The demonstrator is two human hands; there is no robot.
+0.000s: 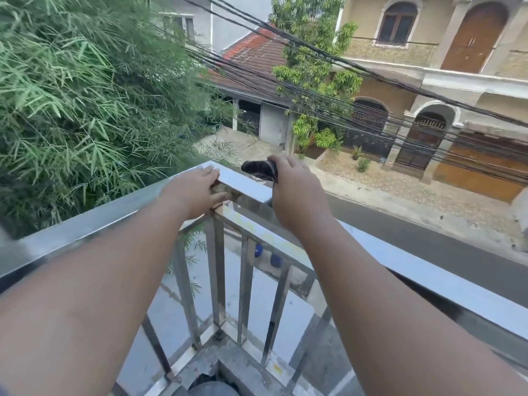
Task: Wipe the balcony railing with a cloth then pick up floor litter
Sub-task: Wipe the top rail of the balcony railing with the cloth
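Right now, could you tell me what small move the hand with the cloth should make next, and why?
Probably press the dark cloth down and draw it along the top rail toward the person's right. The right hand grips it bunched at the rail's corner, while the left hand rests on that corner, blocking the other way.

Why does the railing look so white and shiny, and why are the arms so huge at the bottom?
In the head view the railing mirrors bright daylight, so its top glares white; the head view's wide lens stretches close things, so the forearms balloon while the left hand and the right hand gripping the cloth look small; light is soft, without hard shadows.
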